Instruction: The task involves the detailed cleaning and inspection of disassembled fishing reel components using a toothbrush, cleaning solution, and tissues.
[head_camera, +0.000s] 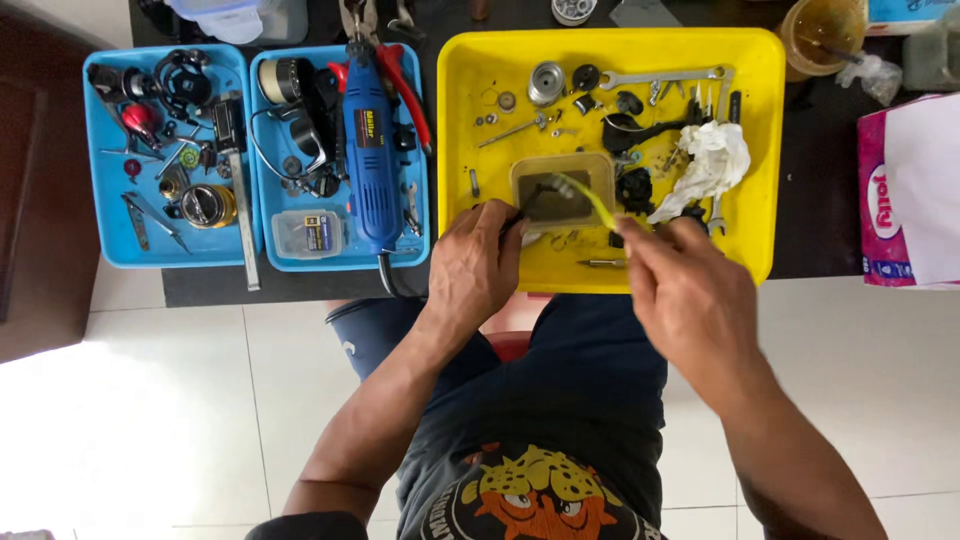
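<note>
A yellow tray (460, 120) lies on a dark table and holds small metal and black parts. Near its front stands a small tan tub (597, 172) of murky liquid. My right hand (690, 295) grips a yellow-green brush (585, 195) whose head reaches over the tub. My left hand (472, 262) pinches a thin dark part (528, 205) that dips into the tub. A crumpled white cloth (712, 160) lies at the tray's right side, beside a spanner (665, 77).
Two blue trays (105, 220) (268, 240) at the left hold tools; a blue rotary tool (366, 150) lies in the nearer one. A pink and white package (910, 190) sits at the right edge. An amber cup (822, 35) stands at the back right.
</note>
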